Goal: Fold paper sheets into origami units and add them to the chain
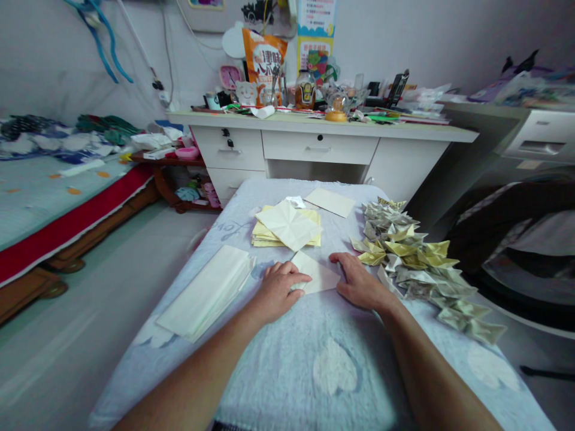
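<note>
A pale sheet of paper [318, 274] lies flat on the cloth-covered table, turned at an angle. My left hand [279, 290] rests on its left side, index finger stretched across the sheet and thumb apart below. At the sheet's right edge is my right hand [359, 281], index finger and thumb spread, nothing gripped. Just beyond, a creased white square of paper [290, 224] tops a stack of yellow paper [265, 234]. To the left lies a pile of long white paper [209, 292]. Several rows of folded paper pieces [415, 263], grey and yellow, spread to the right.
Another pale sheet [330, 202] lies near the far end of the table [314, 347]. Behind stands a white desk [309, 146] with jars, a snack bag [265, 66] and clutter. A bed [67, 203] is at left, a washing machine [530, 143] at right.
</note>
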The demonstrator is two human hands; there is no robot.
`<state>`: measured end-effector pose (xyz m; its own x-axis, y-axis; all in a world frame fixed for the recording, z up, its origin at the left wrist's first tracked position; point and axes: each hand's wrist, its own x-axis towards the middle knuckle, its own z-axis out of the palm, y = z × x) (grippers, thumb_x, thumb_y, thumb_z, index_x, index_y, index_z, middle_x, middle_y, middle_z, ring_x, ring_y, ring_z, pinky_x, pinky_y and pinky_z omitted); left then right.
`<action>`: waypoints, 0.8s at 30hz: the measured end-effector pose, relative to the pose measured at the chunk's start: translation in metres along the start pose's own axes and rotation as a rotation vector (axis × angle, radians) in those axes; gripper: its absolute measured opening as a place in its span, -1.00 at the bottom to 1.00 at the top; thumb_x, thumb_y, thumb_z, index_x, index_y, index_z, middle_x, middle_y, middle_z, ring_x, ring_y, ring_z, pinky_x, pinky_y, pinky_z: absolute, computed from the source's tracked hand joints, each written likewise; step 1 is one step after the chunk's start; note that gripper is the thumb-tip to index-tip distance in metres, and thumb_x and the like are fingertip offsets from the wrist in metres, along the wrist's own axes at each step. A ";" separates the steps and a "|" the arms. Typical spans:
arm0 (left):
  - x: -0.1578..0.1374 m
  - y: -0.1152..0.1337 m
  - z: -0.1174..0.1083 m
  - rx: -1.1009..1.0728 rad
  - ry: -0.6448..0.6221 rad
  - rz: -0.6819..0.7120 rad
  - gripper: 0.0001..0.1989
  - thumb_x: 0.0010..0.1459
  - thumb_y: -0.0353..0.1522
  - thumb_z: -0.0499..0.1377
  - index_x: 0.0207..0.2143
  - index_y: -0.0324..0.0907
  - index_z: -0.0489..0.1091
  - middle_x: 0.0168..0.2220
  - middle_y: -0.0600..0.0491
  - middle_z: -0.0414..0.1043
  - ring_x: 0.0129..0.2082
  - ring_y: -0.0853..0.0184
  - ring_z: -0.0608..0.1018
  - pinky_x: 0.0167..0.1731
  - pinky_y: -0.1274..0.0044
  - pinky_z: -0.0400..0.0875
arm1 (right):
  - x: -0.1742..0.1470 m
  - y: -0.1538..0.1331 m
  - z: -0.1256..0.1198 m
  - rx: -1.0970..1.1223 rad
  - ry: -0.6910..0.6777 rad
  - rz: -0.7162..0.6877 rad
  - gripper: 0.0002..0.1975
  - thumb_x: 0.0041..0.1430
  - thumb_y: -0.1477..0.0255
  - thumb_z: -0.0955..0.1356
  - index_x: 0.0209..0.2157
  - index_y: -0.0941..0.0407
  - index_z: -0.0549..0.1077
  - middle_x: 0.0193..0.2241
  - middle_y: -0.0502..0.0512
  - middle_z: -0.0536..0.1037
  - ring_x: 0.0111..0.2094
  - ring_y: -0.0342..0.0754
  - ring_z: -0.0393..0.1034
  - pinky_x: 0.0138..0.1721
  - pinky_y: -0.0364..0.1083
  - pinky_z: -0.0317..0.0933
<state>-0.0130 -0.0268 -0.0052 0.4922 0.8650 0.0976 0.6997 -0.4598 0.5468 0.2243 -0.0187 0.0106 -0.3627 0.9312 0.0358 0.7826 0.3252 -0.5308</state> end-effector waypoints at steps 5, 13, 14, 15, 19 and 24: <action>0.000 0.001 0.000 -0.003 0.013 0.018 -0.66 0.10 -0.39 0.17 -0.06 0.07 0.46 -0.15 0.05 0.35 -0.08 0.22 0.36 -0.03 0.32 0.17 | 0.004 -0.006 0.009 -0.058 0.076 0.039 -0.61 0.09 0.42 0.29 -0.02 0.20 0.34 -0.08 0.23 0.38 -0.04 0.09 0.21 0.03 0.06 0.06; 0.000 -0.001 0.003 -0.019 0.126 0.039 -0.59 0.00 -0.40 0.24 -0.05 -0.01 0.43 -0.08 0.02 0.30 -0.03 0.19 0.33 0.03 0.30 0.21 | 0.008 -0.013 0.025 -0.139 0.149 0.022 -0.69 -0.01 0.34 0.42 -0.23 0.13 0.35 -0.16 0.16 0.37 -0.13 0.07 0.19 -0.08 0.02 0.08; 0.000 -0.002 0.004 -0.023 0.158 0.039 -0.53 -0.03 -0.41 0.25 -0.01 -0.01 0.40 -0.04 0.02 0.27 0.00 0.17 0.31 0.06 0.29 0.20 | 0.008 -0.013 0.025 -0.125 0.147 0.023 -0.71 -0.01 0.35 0.42 -0.24 0.13 0.34 -0.17 0.14 0.38 -0.14 0.06 0.20 -0.09 0.01 0.09; 0.000 -0.003 0.005 -0.028 0.185 0.037 -0.47 -0.06 -0.42 0.27 0.03 -0.01 0.36 0.01 0.01 0.24 0.04 0.15 0.29 0.10 0.28 0.18 | 0.008 -0.013 0.025 -0.114 0.146 0.026 -0.71 0.00 0.37 0.42 -0.24 0.13 0.33 -0.19 0.13 0.39 -0.15 0.05 0.20 -0.09 0.01 0.08; 0.000 -0.008 0.010 -0.069 0.226 0.021 -0.30 -0.10 -0.43 0.27 0.14 -0.04 0.22 0.13 -0.05 0.10 0.16 0.10 0.21 0.18 0.24 0.12 | 0.008 -0.013 0.027 -0.139 0.164 0.038 -0.62 0.02 0.31 0.42 -0.13 0.13 0.32 -0.16 0.15 0.39 -0.14 0.07 0.21 -0.10 0.02 0.07; 0.001 -0.009 0.011 -0.102 0.197 0.012 -0.30 -0.07 -0.42 0.25 0.16 -0.07 0.17 0.15 -0.07 0.08 0.19 0.10 0.21 0.20 0.24 0.13 | 0.011 -0.015 0.032 -0.224 0.187 0.050 -0.54 0.04 0.12 0.39 -0.11 0.12 0.37 -0.11 0.21 0.36 -0.12 0.13 0.19 -0.12 0.06 0.06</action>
<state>-0.0131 -0.0242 -0.0187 0.3822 0.8867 0.2600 0.6336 -0.4563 0.6247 0.1926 -0.0187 -0.0084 -0.2377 0.9544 0.1809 0.8968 0.2871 -0.3365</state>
